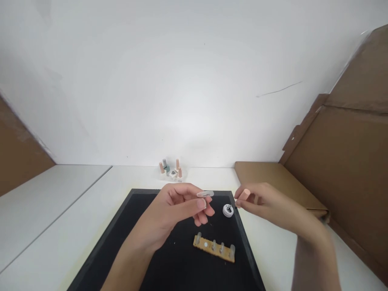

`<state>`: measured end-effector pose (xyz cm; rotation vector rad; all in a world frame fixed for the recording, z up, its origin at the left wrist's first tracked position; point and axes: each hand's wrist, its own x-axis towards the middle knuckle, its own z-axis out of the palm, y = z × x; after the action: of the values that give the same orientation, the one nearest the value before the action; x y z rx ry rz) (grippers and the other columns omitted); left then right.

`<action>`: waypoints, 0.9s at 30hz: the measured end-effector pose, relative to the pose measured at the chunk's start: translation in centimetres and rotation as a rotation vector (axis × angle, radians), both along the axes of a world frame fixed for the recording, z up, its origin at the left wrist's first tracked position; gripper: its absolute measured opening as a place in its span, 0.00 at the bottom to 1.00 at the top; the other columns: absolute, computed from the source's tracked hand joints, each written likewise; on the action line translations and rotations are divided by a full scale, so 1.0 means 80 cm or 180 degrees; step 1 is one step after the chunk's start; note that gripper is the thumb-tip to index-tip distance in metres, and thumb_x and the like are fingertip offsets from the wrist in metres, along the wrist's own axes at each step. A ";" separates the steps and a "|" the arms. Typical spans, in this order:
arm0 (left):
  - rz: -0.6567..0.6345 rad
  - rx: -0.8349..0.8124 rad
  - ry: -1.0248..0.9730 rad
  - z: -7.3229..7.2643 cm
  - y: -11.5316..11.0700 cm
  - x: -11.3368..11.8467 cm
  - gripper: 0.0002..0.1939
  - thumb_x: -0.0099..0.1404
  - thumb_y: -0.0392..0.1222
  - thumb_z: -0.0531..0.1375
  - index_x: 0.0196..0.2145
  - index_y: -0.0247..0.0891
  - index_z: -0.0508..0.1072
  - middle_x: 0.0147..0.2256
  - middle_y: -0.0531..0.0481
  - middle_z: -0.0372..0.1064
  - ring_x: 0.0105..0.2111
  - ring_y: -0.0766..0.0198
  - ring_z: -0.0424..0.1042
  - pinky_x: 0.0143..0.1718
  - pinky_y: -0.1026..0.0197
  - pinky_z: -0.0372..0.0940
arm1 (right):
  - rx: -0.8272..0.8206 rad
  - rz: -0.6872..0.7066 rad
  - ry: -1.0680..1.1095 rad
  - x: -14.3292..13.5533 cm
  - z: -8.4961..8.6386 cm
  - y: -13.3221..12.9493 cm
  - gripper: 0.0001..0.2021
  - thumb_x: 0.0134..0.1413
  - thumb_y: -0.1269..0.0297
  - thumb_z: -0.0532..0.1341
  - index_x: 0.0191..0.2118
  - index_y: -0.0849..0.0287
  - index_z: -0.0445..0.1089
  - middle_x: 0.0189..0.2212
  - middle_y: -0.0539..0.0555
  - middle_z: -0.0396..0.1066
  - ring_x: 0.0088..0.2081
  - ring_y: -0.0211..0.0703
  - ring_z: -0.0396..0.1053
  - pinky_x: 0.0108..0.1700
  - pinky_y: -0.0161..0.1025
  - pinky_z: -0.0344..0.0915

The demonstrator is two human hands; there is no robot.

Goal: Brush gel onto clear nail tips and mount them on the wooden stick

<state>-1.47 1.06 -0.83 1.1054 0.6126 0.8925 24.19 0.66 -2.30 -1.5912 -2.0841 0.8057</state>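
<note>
Between the thumb and fingers of my left hand (174,208) is a clear false nail (205,194), lying almost level. My right hand (265,199) pinches the pink cap (244,195) of a nail polish brush, angled down to the left; the bristles are too small to make out. Just left of those fingertips, a small round white jar (228,210) with dark bits in it sits on the black mat (172,258). Nearer to me lies a tan display strip (214,249), with several clear false nails standing on it and a white dot where one spot is bare.
Several nail polish bottles (180,174) with pink and grey-green caps stand in a clear holder by the white wall (188,89). A flat cardboard box (263,176) lies at the back right. Brown cardboard panels (342,169) rise on both sides of the white table (75,206).
</note>
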 end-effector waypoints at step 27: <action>0.0015 0.0002 0.0078 -0.009 0.002 0.013 0.10 0.53 0.44 0.75 0.26 0.35 0.83 0.24 0.50 0.79 0.21 0.72 0.72 0.26 0.71 0.68 | -0.1358 -0.0058 -0.1050 0.027 -0.108 0.108 0.13 0.64 0.60 0.62 0.51 0.59 0.71 0.52 0.56 0.72 0.47 0.47 0.73 0.46 0.47 0.73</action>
<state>-0.40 1.23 -1.54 1.1170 0.6354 0.8845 26.36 9.30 -10.94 -2.0848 -2.2177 1.1018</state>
